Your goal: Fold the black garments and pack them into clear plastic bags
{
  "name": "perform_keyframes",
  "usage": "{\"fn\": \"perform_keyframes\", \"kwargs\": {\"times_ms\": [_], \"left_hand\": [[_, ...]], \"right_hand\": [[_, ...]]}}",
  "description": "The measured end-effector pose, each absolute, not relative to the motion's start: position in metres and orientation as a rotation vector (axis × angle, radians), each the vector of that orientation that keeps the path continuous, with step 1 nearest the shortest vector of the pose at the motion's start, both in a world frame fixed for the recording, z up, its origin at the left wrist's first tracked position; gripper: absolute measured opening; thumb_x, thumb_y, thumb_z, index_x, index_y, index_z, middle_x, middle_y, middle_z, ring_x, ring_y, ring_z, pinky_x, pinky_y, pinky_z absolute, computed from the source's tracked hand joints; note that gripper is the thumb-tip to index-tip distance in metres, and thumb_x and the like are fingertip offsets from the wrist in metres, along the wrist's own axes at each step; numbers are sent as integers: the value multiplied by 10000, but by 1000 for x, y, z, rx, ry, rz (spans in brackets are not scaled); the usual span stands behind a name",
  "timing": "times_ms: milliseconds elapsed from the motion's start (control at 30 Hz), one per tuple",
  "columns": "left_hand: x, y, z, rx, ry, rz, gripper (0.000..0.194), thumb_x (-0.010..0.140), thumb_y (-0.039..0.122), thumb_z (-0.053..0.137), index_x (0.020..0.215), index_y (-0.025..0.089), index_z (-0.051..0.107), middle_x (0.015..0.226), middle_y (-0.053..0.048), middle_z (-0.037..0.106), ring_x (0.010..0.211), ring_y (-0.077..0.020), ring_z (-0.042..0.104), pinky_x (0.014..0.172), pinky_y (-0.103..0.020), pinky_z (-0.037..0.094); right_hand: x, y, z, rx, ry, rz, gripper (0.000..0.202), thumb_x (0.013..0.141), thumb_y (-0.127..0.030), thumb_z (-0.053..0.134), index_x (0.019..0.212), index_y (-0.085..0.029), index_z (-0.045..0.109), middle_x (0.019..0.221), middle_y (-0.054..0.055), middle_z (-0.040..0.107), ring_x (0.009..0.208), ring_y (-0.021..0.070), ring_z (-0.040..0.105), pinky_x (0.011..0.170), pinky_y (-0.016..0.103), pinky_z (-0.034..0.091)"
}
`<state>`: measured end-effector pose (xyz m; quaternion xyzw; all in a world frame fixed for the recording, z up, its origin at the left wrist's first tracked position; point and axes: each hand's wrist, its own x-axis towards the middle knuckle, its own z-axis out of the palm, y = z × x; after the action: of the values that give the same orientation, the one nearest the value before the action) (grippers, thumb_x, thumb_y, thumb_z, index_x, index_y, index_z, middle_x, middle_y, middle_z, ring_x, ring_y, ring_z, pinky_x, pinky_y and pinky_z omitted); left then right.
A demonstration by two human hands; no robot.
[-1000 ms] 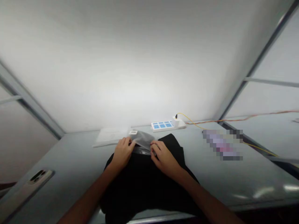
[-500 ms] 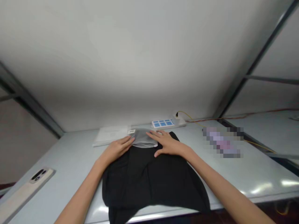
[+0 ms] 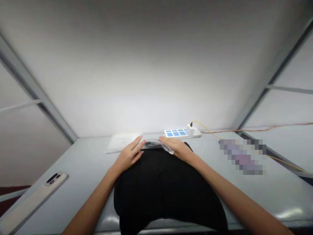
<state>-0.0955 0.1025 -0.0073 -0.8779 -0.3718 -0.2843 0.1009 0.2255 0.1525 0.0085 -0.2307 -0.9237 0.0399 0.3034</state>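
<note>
A black cloth garment (image 3: 168,189) lies spread over the near middle of the table, its lower end hanging past the front edge. At its far end sits a translucent plastic zip bag (image 3: 154,143), now bunched, with a pale edge sticking out under my right hand. My left hand (image 3: 129,154) rests at the bag's left side on the garment, fingers stretched out and thumb apart. My right hand (image 3: 178,148) lies over the bag's right side with fingers extended toward the left. Whether either hand pinches the bag's edge is hard to see.
Behind my left hand lies a flat, whitish plastic sheet or bag (image 3: 119,142). A power strip (image 3: 178,133) with a plugged-in adapter (image 3: 190,130) stands against the wall. A pale phone (image 3: 36,202) is at the left, a pixelated item (image 3: 241,157) at the right, near a yellow cable (image 3: 285,160).
The bag, lying flatter before, is now bunched between my hands. My left thumb has spread away, and my right fingers have drawn closer together. The camera view has shifted.
</note>
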Motion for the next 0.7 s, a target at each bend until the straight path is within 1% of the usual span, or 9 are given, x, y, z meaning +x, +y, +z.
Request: {"fn": "perform_keyframes", "kwargs": {"times_ms": [100, 200, 300, 400, 433, 500, 600, 633, 700], "left_hand": [[-90, 97, 0, -2558, -1085, -787, 658, 1061, 283, 454, 1635, 304, 134, 1700, -129, 126, 1554, -304, 193, 1208, -512, 351], [-80, 88, 7, -2654, -1089, -556, 611, 1073, 354, 430, 1627, 324, 173, 1686, -104, 216, 1555, -313, 188, 1220, -550, 305], [-60, 72, 15, -2850, -1021, -334, 638, 1075, 442, 398, 1632, 326, 111, 1665, -59, 290, 1557, -295, 193, 1237, -555, 262], [-37, 49, 24, -3006, -974, -227, 684, 1055, 517, 412, 1628, 350, 76, 1684, -42, 215, 1561, -314, 151, 1235, -585, 239], [-31, 40, 27, -3033, -984, -212, 697, 1047, 536, 423, 1626, 361, 77, 1688, -45, 187, 1559, -326, 146, 1229, -599, 242], [-25, 21, 33, -3065, -1005, -186, 765, 1008, 589, 480, 1623, 373, 79, 1693, -62, 147, 1552, -359, 146, 1211, -631, 255], [-34, -10, 37, -3050, -1009, -119, 996, 868, 676, 646, 1628, 349, 91, 1690, -107, 134, 1534, -415, 175, 1175, -659, 310], [-41, -19, 36, -3012, -1029, -105, 1034, 841, 654, 690, 1631, 331, 105, 1686, -121, 149, 1527, -423, 201, 1161, -650, 345], [-59, -36, 30, -2898, -1089, -85, 976, 859, 536, 713, 1631, 289, 169, 1668, -140, 230, 1505, -408, 293, 1132, -602, 421]], "right_hand": [[269, 118, 31, -761, -2251, -120, 673, 934, -40, 455, 1571, -245, 392, 1536, 94, 507, 1388, 241, 524, 1159, 434, 455], [317, 71, 36, -943, -2125, -346, 763, 917, 9, 412, 1609, -291, 294, 1583, 56, 453, 1409, 242, 500, 1188, 440, 426], [352, 35, 7, -1160, -2085, -473, 855, 849, 52, 357, 1614, -320, 271, 1608, 25, 418, 1442, 266, 455, 1200, 503, 403], [367, 27, -33, -1425, -2210, -387, 839, 808, 23, 383, 1592, -275, 350, 1583, 65, 459, 1431, 294, 466, 1145, 532, 458], [369, 29, -41, -1512, -2239, -348, 758, 845, -31, 418, 1573, -240, 393, 1568, 97, 476, 1432, 311, 462, 1143, 551, 448], [372, 35, -47, -1700, -2270, -262, 616, 937, -256, 511, 1544, -179, 442, 1574, 157, 450, 1456, 352, 415, 1158, 588, 398], [369, 33, -34, -1864, -2248, -130, 763, 947, -561, 530, 1568, -142, 390, 1610, 195, 364, 1498, 385, 319, 1186, 625, 311], [365, 28, -27, -1844, -2239, -107, 790, 951, -593, 511, 1588, -155, 350, 1626, 184, 334, 1514, 385, 279, 1196, 637, 277], [355, 9, -15, -1686, -2286, -76, 811, 946, -622, 511, 1616, -225, 283, 1664, 130, 264, 1541, 380, 188, 1215, 657, 199]]}}
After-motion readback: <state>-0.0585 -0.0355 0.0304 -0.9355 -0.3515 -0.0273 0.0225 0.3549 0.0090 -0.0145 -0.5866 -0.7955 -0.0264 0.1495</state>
